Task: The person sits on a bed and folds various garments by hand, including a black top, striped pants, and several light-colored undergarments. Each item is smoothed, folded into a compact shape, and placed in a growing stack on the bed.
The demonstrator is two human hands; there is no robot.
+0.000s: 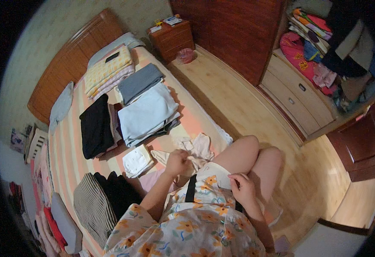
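Note:
My left hand (177,163) is over a loose heap of pale beige garments (203,146) near the bed's edge. Its fingers are curled and partly hidden, so whether they grip cloth is unclear. Across my lap lies a white cloth (218,175) with a small mark. My right hand (243,190) is bent at its edge, fingertips touching it; I cannot tell if they pinch it. A small folded white garment (137,161) sits left of the heap. Beside my left forearm is a pink cloth (155,178), partly covered by the arm.
On the striped bedsheet (66,154) stand folded piles: black (95,128), light blue (147,112), grey (140,82) and yellow-checked (108,72) with a dark phone-like object. Black and striped clothes (92,205) lie close by my left. An open wardrobe (298,93) and nightstand (171,37) stand across the floor.

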